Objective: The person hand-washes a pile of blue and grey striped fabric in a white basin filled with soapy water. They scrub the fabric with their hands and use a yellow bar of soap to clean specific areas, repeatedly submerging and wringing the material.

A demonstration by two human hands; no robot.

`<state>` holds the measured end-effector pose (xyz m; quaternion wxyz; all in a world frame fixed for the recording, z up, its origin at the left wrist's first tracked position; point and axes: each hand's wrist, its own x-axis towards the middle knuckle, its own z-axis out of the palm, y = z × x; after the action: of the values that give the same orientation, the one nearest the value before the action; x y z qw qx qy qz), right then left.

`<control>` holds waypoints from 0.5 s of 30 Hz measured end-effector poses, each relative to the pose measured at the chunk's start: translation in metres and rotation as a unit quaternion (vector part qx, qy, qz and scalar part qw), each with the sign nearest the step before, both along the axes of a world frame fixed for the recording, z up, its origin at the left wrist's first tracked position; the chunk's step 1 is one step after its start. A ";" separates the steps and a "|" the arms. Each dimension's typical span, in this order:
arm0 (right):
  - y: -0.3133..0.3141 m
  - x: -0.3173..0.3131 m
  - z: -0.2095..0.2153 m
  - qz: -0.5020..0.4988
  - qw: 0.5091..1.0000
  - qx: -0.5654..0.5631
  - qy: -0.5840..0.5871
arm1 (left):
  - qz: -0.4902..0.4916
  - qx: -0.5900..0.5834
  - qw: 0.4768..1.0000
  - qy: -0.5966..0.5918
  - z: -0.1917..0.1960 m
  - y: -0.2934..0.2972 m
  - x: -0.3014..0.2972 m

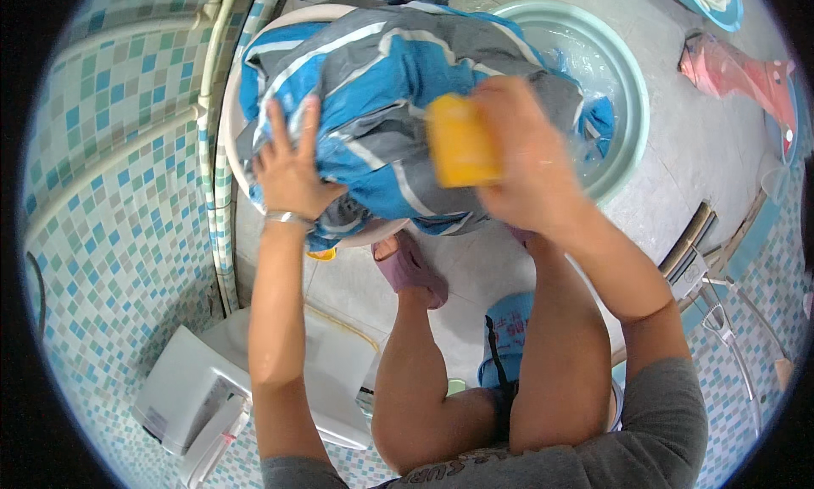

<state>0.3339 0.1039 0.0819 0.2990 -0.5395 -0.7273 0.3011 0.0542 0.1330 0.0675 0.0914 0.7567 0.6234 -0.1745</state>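
A large striped cloth [373, 90] in blue, grey and white lies heaped over a pale round basin [231, 120], wet-looking and creased. Fingers spread, my left hand [292, 171] presses flat on its left part. My right hand [526, 154] grips a yellow block [462, 141] against or just over the cloth's right part. Motion blurs the block, so whether it is a soap bar or a brush does not show. The cloth's right edge hangs into a light blue tub [632, 107] of water, where a blue bit of fabric sits.
At the upper right are a pink bag-like item [733, 73] and a blue basin [725, 10] with something white inside. A white toilet [314, 379] stands at lower left beside pipes [212, 107] on the tiled wall. A blue bucket-like thing [504, 336] is between my legs.
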 end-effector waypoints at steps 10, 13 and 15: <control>0.034 -0.111 -0.077 0.100 0.925 -0.017 -0.366 | -0.032 -0.064 0.987 0.142 -0.044 0.003 0.019; 0.044 -0.127 -0.082 0.187 0.879 -0.103 -0.427 | -0.037 -0.075 0.988 0.133 -0.052 0.004 0.018; 0.048 -0.139 -0.083 0.218 0.849 -0.135 -0.463 | -0.047 -0.070 0.987 0.135 -0.058 0.005 0.018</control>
<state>0.1945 0.1524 -0.0009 -0.2212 -0.4790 -0.8324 0.1695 0.0723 0.1377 0.0091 0.0512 0.7465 0.5799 -0.3224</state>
